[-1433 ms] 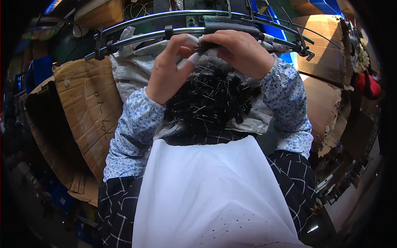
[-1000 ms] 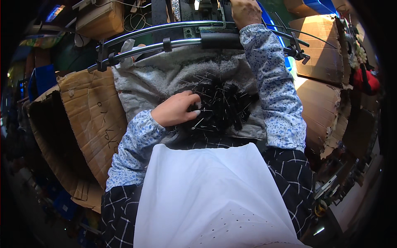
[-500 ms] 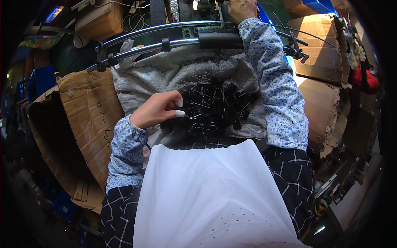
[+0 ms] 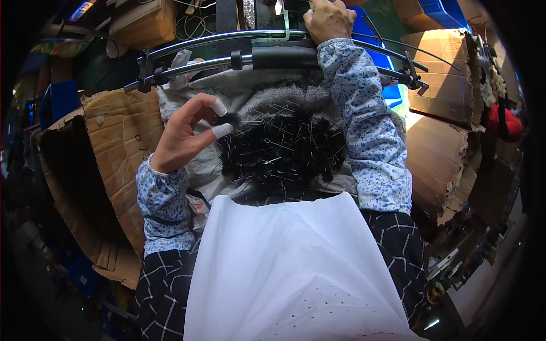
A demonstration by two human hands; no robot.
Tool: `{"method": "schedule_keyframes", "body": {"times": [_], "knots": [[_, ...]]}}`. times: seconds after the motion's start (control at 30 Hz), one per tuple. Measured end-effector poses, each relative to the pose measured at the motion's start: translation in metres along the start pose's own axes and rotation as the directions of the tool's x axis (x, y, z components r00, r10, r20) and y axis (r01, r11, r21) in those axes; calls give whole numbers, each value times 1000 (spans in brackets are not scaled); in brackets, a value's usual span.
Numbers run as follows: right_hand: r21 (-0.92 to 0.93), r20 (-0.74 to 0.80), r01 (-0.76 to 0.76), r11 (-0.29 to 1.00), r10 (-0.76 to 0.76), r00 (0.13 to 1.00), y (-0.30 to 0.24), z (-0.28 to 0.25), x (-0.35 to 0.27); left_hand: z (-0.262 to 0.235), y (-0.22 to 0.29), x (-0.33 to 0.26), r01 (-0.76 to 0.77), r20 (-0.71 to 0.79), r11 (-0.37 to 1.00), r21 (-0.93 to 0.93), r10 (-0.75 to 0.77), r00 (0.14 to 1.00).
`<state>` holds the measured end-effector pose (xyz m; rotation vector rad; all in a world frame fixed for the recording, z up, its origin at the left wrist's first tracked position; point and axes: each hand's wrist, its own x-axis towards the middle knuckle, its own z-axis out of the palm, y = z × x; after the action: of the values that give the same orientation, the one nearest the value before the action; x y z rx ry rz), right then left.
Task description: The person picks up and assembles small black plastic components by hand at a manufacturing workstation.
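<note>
Between the white-taped thumb and forefinger of my left hand (image 4: 187, 133) is a small black wire brush (image 4: 226, 119), its thin metal stem pointing right. A heap of similar black-bristled brushes (image 4: 284, 150), with straight and looped wire stems, lies beside it on a grey cloth (image 4: 202, 173) over my lap. At the far side, beyond two curved metal rails (image 4: 199, 42), my right hand (image 4: 330, 21) has its fingers curled down at the machine. What those fingers hold, if anything, is hidden. A bent metal piece (image 4: 286, 25) stands just left of them.
An opened cardboard box (image 4: 122, 136) stands on my left, and more cardboard boxes (image 4: 435, 85) are stacked on my right. Clamps (image 4: 412, 74) join the rails at their ends. A dark padded sleeve (image 4: 284, 58) covers part of the near rail. Behind is a blue bin (image 4: 369, 45).
My left hand has moved up and left from the heap, and a brush now shows between its fingertips. My right hand remains at the machine; the whole view has shifted slightly.
</note>
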<state>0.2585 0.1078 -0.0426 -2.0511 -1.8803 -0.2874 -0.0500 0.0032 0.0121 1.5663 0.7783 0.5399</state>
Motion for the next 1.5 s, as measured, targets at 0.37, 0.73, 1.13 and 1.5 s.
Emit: {"method": "schedule_keyframes", "body": {"times": [0.37,0.73,1.13,1.5], "knots": [[10,7,-23,1000,23,1000,15,-13,-3,8,1,6,-99,-79,988,-118,90,993],[322,316,55,945,-162,935,109,-24,35,37,2,43,-220,34,974,-52,221,975],[630,612,-16,777,-484,625,-7,-122,-70,78,-6,76,-362,-184,930,54,366,912],[23,-39,181,983,-180,983,40,-24,-4,95,-33,66,-11,265,989,149,-30,964]]}}
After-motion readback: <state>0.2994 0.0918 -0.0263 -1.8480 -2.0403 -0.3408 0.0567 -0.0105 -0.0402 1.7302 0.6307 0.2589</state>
